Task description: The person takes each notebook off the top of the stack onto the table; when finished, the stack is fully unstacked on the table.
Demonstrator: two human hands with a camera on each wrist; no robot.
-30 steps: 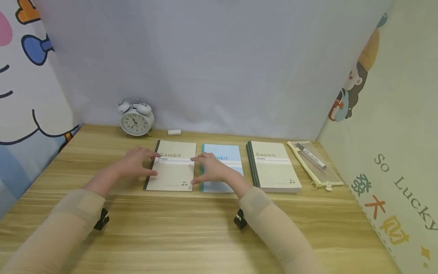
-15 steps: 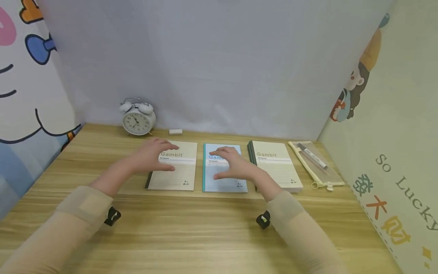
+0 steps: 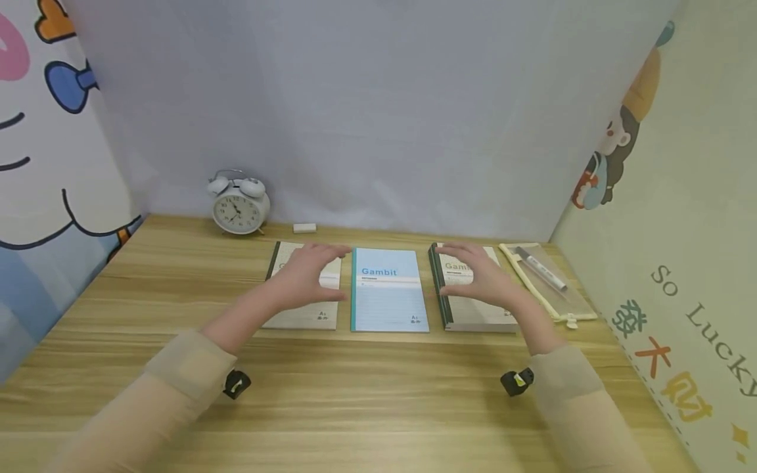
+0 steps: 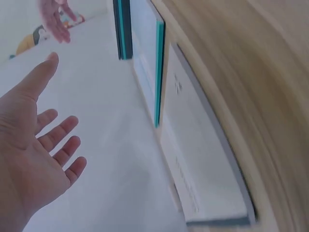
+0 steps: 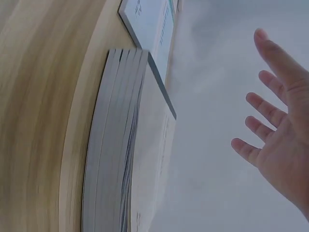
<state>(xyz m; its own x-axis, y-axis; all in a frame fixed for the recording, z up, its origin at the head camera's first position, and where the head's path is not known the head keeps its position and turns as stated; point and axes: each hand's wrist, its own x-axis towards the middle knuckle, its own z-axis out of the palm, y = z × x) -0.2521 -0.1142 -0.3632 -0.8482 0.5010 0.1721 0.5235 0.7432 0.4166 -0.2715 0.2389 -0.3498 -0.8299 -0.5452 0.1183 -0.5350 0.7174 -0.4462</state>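
My left hand (image 3: 301,278) hovers over the cream notebook (image 3: 304,318) on the left, fingers spread apart from the thumb and holding nothing. In the middle lies a blue notebook (image 3: 390,299) with a teal spine, touched by neither hand. Above the stack of cream notebooks (image 3: 479,318) on the right is my right hand (image 3: 481,279), likewise spread and holding nothing. The right wrist view shows the stack's several layers (image 5: 113,130) with a gap between that hand and the top cover. In the left wrist view the left hand (image 4: 36,145) is also apart from the cream notebook (image 4: 198,150).
A white twin-bell alarm clock (image 3: 238,209) stands at the back left, beside a small white block (image 3: 304,228). To the right of the stack lies a mesh zip pouch (image 3: 570,303) with a white marker (image 3: 541,269) on it or in it. A pale cloth wall (image 3: 378,118) rises behind the table.
Both hands have moved to the right. The left went from the left notebook's edge to over its right side; the right passed from the blue notebook to above the stack. The notebooks stayed put.
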